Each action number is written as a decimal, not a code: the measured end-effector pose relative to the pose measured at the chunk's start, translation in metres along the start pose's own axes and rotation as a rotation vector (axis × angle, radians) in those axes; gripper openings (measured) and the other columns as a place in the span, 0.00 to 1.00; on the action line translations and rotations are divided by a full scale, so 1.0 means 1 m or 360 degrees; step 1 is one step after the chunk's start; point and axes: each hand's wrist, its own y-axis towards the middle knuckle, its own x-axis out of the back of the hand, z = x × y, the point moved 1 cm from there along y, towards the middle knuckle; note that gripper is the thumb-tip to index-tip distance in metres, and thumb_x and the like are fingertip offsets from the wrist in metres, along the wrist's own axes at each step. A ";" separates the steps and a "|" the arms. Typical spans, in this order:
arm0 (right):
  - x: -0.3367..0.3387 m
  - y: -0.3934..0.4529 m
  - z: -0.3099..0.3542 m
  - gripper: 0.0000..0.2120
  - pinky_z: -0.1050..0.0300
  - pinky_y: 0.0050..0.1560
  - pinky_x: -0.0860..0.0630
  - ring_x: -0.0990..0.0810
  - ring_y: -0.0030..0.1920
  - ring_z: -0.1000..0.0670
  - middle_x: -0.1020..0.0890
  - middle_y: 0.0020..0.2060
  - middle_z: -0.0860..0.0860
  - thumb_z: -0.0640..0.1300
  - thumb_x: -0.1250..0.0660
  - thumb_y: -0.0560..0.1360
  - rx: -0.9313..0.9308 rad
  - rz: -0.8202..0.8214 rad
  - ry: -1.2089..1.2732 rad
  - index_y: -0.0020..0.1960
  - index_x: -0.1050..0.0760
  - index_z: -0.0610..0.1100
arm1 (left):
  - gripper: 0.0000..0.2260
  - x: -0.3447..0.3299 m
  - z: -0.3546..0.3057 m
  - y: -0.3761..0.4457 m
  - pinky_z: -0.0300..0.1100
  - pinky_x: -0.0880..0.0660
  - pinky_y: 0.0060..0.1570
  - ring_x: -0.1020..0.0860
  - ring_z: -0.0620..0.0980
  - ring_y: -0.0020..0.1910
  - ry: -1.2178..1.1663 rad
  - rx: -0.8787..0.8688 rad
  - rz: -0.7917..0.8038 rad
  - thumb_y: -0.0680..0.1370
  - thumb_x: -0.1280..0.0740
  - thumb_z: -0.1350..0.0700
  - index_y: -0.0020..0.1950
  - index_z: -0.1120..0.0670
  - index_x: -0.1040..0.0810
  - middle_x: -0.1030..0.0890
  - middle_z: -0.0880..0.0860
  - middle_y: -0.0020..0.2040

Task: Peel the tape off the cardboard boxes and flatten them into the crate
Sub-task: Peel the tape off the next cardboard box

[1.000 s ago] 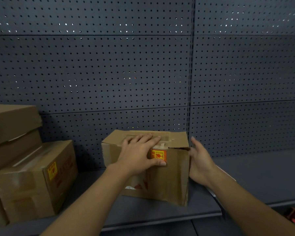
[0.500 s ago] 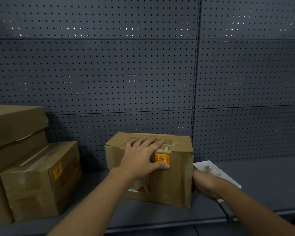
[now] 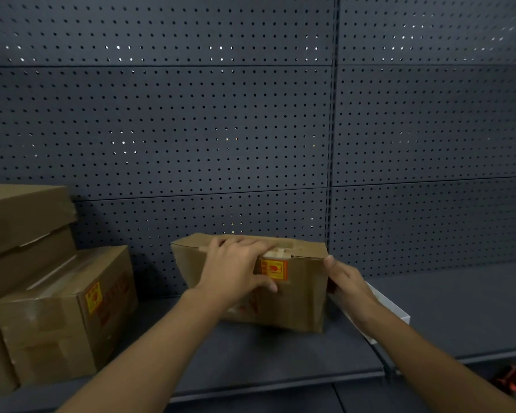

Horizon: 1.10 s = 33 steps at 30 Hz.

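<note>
Two bare forearms come in from the near edge, one on the left and one on the right. Neither shows a sleeve, cuff, watch, band or glove anywhere along its visible length. The left hand (image 3: 234, 274) is bare, with short nails and no rings to be seen. The right hand (image 3: 347, 281) is also bare; motion blur softens its fingers.
</note>
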 end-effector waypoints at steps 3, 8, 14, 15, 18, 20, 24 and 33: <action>-0.004 0.000 0.012 0.40 0.38 0.63 0.22 0.16 0.55 0.45 0.14 0.52 0.46 0.79 0.33 0.66 0.0209 -0.0190 -0.0077 0.57 0.18 0.44 | 0.27 0.010 -0.003 0.000 0.46 0.35 0.60 0.23 0.45 0.61 0.0006 -0.0040 -0.0073 0.71 0.29 0.30 0.68 0.38 0.23 0.17 0.41 0.58; -0.008 0.005 0.022 0.38 0.47 0.53 0.22 0.21 0.47 0.54 0.21 0.48 0.49 0.77 0.30 0.63 0.0388 -0.0511 -0.0130 0.56 0.28 0.46 | 0.20 0.028 -0.011 0.002 0.44 0.34 0.46 0.21 0.47 0.52 0.0090 0.0026 -0.0120 0.72 0.28 0.32 0.53 0.45 0.20 0.17 0.44 0.46; -0.013 -0.004 0.033 0.33 0.64 0.53 0.25 0.20 0.52 0.52 0.17 0.47 0.52 0.73 0.47 0.79 0.0472 -0.0363 -0.0337 0.50 0.18 0.46 | 0.23 0.030 -0.010 -0.007 0.44 0.36 0.35 0.20 0.50 0.41 0.0040 0.0129 -0.0276 0.71 0.28 0.30 0.38 0.46 0.32 0.23 0.46 0.35; -0.015 -0.005 0.034 0.37 0.63 0.53 0.25 0.18 0.49 0.52 0.15 0.44 0.51 0.73 0.51 0.79 0.0340 -0.0292 -0.0202 0.47 0.16 0.45 | 0.24 0.030 -0.006 -0.009 0.44 0.36 0.34 0.21 0.50 0.37 -0.0033 0.0140 -0.0333 0.69 0.27 0.29 0.36 0.47 0.31 0.24 0.45 0.33; -0.012 0.001 0.028 0.38 0.51 0.58 0.25 0.15 0.48 0.47 0.12 0.42 0.46 0.69 0.53 0.82 0.0019 -0.0379 0.0044 0.41 0.14 0.46 | 0.24 0.025 0.005 -0.019 0.42 0.38 0.35 0.25 0.49 0.29 -0.0180 0.0033 -0.0581 0.65 0.26 0.28 0.32 0.48 0.25 0.27 0.44 0.27; -0.009 0.006 0.025 0.25 0.49 0.61 0.27 0.17 0.54 0.42 0.13 0.46 0.46 0.58 0.41 0.84 -0.0121 -0.0410 -0.0050 0.45 0.13 0.43 | 0.23 0.021 0.012 -0.027 0.43 0.33 0.36 0.26 0.46 0.29 -0.0297 -0.0014 -0.0707 0.66 0.30 0.27 0.33 0.47 0.21 0.25 0.43 0.27; -0.003 0.014 0.002 0.07 0.47 0.58 0.23 0.18 0.55 0.43 0.14 0.48 0.47 0.46 0.29 0.79 -0.0385 -0.0318 -0.0291 0.49 0.14 0.44 | 0.14 0.017 0.022 -0.045 0.48 0.29 0.43 0.23 0.39 0.39 -0.0542 -0.0295 -0.0881 0.74 0.29 0.36 0.40 0.45 0.15 0.18 0.40 0.37; 0.015 0.029 -0.021 0.50 0.51 0.56 0.19 0.17 0.57 0.43 0.18 0.62 0.44 0.77 0.27 0.63 -0.0814 -0.0310 -0.0495 0.68 0.24 0.40 | 0.09 0.011 0.041 -0.086 0.52 0.30 0.51 0.18 0.44 0.57 -0.0645 -0.0601 -0.1009 0.75 0.24 0.47 0.50 0.50 0.12 0.15 0.37 0.56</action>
